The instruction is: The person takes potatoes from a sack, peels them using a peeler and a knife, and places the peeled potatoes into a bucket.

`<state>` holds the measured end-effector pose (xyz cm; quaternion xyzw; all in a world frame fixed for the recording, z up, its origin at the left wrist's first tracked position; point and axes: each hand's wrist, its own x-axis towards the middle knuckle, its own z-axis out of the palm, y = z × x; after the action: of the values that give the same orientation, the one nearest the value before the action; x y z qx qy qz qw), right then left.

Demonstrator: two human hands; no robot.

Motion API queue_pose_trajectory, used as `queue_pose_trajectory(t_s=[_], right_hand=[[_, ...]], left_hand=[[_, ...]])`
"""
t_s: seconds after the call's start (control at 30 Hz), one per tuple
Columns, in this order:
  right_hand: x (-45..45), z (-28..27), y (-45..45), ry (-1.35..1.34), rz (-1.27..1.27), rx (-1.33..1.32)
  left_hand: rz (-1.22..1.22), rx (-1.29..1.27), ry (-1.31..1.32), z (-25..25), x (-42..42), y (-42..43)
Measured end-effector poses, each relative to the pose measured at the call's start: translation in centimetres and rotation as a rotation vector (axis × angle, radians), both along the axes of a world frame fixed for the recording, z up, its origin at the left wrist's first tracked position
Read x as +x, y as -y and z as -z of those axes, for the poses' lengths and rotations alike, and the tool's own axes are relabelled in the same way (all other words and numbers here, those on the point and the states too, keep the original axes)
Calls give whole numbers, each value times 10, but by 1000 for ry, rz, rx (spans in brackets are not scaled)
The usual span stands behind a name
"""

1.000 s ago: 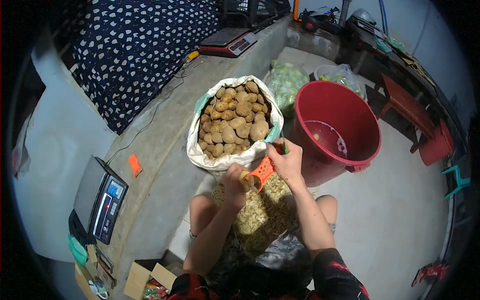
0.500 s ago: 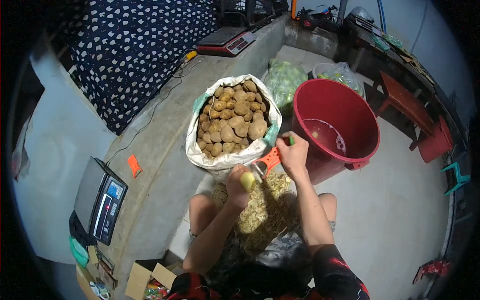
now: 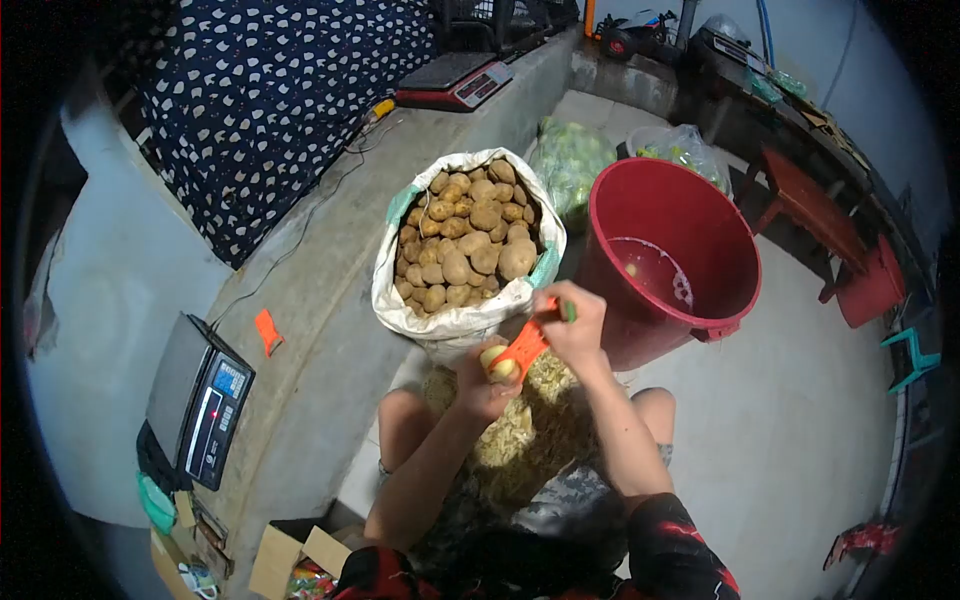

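My left hand (image 3: 481, 388) is wrapped round a pale, peeled-looking potato (image 3: 500, 364) in front of the sack. In my right hand (image 3: 576, 325) is an orange peeler (image 3: 527, 348), with a bit of green showing by the fingers. The peeler's head lies against the potato, and its blade is hidden. Beneath both hands a heap of peelings (image 3: 515, 430) lies between my knees. Just beyond them stands an open white sack (image 3: 390, 285) full of unpeeled potatoes (image 3: 456, 267).
A big red tub (image 3: 735, 225) with some liquid and a small pale piece stands right of the sack. Behind are plastic bags of green produce (image 3: 572, 165). On the concrete ledge at left sit a digital scale (image 3: 215, 410) and an orange packet (image 3: 268, 332). A red stool (image 3: 815, 210) is at right.
The peeler has moved down and left from beside the potato onto it. My left hand has turned a little, so the potato faces more upward.
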<state>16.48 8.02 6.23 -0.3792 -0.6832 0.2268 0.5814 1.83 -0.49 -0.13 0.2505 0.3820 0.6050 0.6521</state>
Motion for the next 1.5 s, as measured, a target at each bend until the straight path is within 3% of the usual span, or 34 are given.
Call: queue_pose_trajectory(t_s=[0.07, 0.17, 0.23, 0.3, 0.37, 0.4, 0.5, 0.6, 0.7, 0.8, 0.87, 0.97, 1.1, 1.17, 1.23, 1.3, 1.33, 1.4, 1.47, 1.5], right_hand=[[9, 21, -22, -100, 116, -100], [22, 18, -30, -188, 180, -224], [18, 10, -24, -145, 165, -156], [18, 14, -21, -100, 145, -98], [17, 23, -27, -190, 110, -204], [16, 19, -25, -193, 108, -247], [16, 20, -25, -164, 109, -229], [13, 19, -23, -205, 83, -261], [5, 26, -23, -206, 106, -282], [-5, 15, -11, -164, 75, -231], [-11, 8, -4, -162, 71, -220], [-16, -2, 5, -160, 73, -212], [-10, 8, -3, -18, 136, 30], [6, 21, -21, -50, 244, -169], [10, 17, -25, -305, 175, -342], [0, 5, -9, -191, 137, -220], [-2, -3, 2, -83, 95, -196], [-2, 2, 2, -59, 88, -154], [6, 11, -18, -115, 205, -183], [10, 12, -23, -231, 167, -385]], left_hand=[[200, -68, 510, -2, -7, -1], [263, 25, 491, -15, -9, -1], [261, 64, 453, -22, -13, -7], [216, 52, 719, -23, -16, -11], [125, -15, 628, -24, -18, -13], [-6, -171, 587, -17, -17, -15], [-100, -304, 641, 2, -22, -18], [50, -98, 616, 12, -27, -15], [38, -93, 468, 10, -22, -14], [-76, -96, 423, -9, -4, -14], [-203, -89, 250, -8, 2, -16], [-166, 12, 186, -10, 6, -8], [-218, 105, 134, 0, 6, -9], [-239, 56, 178, -9, 5, -5], [-236, 95, 133, -10, 3, -4], [-230, 117, 95, -3, 2, -5], [-267, 251, -181, 3, 1, -8], [-292, 373, -469, 10, -2, -6], [-274, 297, -329, -5, -1, -2], [-279, 305, -329, -8, -1, -1]])
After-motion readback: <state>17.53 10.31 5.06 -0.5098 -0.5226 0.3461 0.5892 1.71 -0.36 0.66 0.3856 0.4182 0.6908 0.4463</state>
